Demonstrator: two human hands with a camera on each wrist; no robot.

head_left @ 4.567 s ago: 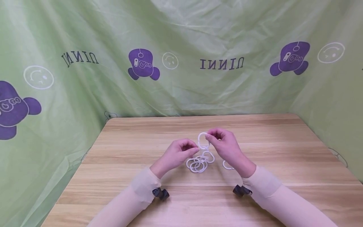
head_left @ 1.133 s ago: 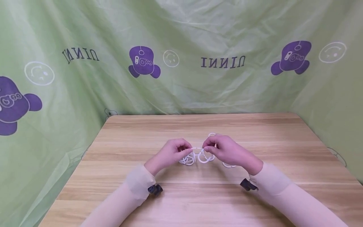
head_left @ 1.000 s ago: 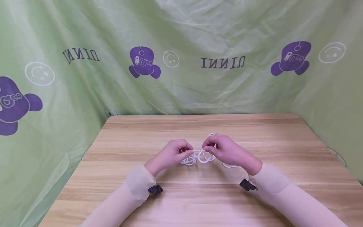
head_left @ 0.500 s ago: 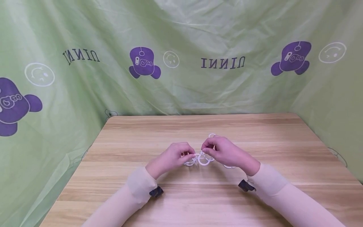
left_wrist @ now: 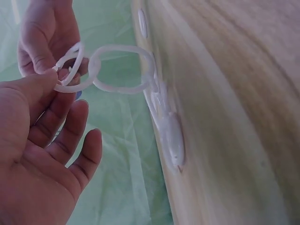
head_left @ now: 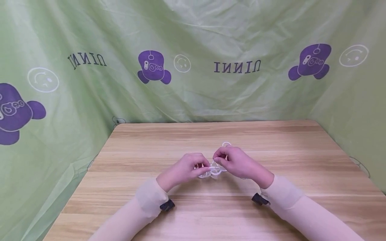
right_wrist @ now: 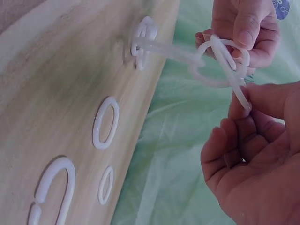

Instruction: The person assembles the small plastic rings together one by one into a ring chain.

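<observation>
Rings (right_wrist: 224, 60) are meeting as my left hand (head_left: 188, 167) and right hand (head_left: 238, 164) are pinching them, seemingly linking; next move is calling for threading.

Near right hand (right_wrist: 255, 164) pinching a white ring (right_wrist: 236, 86) that crosses a second ring (right_wrist: 245, 64), gripped by the far left hand (right_wrist: 247, 33); a blurred link (right_wrist: 173, 50) runs to a cluster (right_wrist: 139, 60) on the worktop (right_wrist: 51, 108), where three separate rings (right_wrist: 96, 129) lie.
</observation>
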